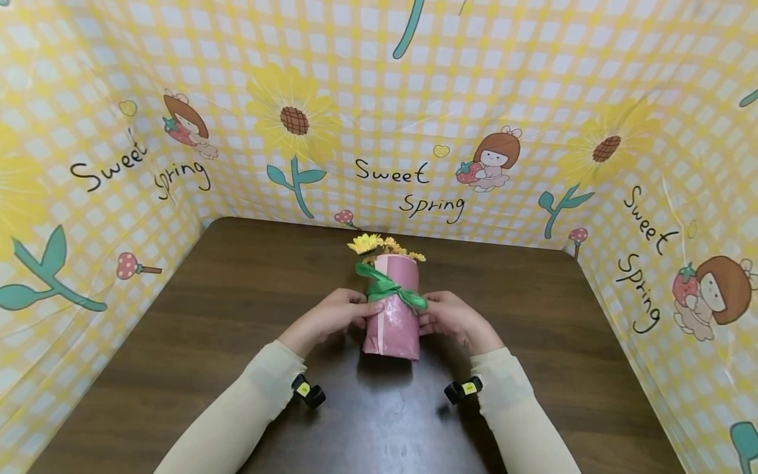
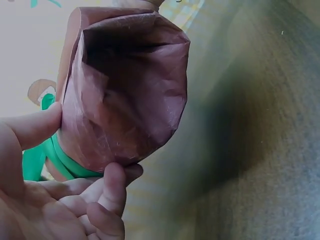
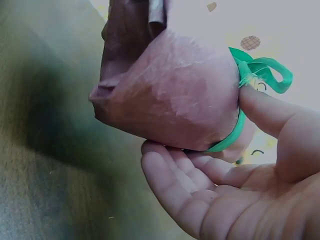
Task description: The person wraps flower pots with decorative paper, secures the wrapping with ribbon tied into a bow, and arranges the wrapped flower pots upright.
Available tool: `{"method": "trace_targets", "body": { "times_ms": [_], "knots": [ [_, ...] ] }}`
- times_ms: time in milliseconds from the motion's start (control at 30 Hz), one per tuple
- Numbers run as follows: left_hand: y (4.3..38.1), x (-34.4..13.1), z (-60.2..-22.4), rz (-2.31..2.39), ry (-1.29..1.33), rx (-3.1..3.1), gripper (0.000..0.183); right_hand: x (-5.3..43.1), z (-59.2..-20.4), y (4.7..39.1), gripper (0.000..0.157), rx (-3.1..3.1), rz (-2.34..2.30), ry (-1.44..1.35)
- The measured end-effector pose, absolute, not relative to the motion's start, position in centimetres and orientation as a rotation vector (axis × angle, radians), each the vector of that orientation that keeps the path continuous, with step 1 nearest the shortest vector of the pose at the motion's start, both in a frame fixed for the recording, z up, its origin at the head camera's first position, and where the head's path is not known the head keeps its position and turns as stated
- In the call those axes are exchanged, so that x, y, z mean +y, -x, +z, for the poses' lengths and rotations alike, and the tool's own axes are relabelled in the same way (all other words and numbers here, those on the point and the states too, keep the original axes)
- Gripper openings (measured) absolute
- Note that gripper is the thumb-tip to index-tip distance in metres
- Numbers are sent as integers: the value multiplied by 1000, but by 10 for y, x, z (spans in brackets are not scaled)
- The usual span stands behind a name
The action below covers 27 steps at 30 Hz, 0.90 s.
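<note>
A bouquet wrapped in pink paper [image 1: 398,329] is held between both hands over the middle of the table. Yellow and orange flowers [image 1: 366,244] peek out at its far end. A green ribbon [image 1: 387,289] is tied round its middle, with a loop sticking out to the left. My left hand [image 1: 336,315] grips the left side, thumb on the paper by the ribbon and fingers beneath. On the right side my right hand [image 1: 453,316] grips it, thumb at the ribbon's knot [image 3: 245,70]. The folded, hollow lower end of the wrap [image 2: 135,85] faces the left wrist camera.
The dark brown wooden table [image 1: 266,257] lies under the hands. A yellow checked cloth [image 1: 379,118] with printed flowers and girls hangs round its back and sides. Each wrist wears a small black camera [image 1: 309,391].
</note>
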<state>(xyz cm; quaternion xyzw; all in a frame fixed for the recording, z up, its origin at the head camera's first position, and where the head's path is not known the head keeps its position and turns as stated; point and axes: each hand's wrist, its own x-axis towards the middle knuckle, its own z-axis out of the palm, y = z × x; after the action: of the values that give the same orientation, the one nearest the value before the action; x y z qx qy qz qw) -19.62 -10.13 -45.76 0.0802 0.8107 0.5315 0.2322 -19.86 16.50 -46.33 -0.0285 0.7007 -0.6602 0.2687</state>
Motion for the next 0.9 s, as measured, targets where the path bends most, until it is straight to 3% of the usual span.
{"method": "trace_targets", "body": {
  "times_ms": [200,633,767,900],
  "knots": [
    [198,-100,-454,1550,-253,2258,58,162,-457,197,49,1933,-1836,137],
    [197,-98,-448,1553,-363,2401,70,158,-447,195,43,2248,-1752,110],
    [197,-99,-447,1512,-437,2473,67,159,-445,195,48,2320,-1731,157],
    [198,-99,-448,1496,-558,2509,51,159,-443,193,52,2351,-1741,203]
  ]
}}
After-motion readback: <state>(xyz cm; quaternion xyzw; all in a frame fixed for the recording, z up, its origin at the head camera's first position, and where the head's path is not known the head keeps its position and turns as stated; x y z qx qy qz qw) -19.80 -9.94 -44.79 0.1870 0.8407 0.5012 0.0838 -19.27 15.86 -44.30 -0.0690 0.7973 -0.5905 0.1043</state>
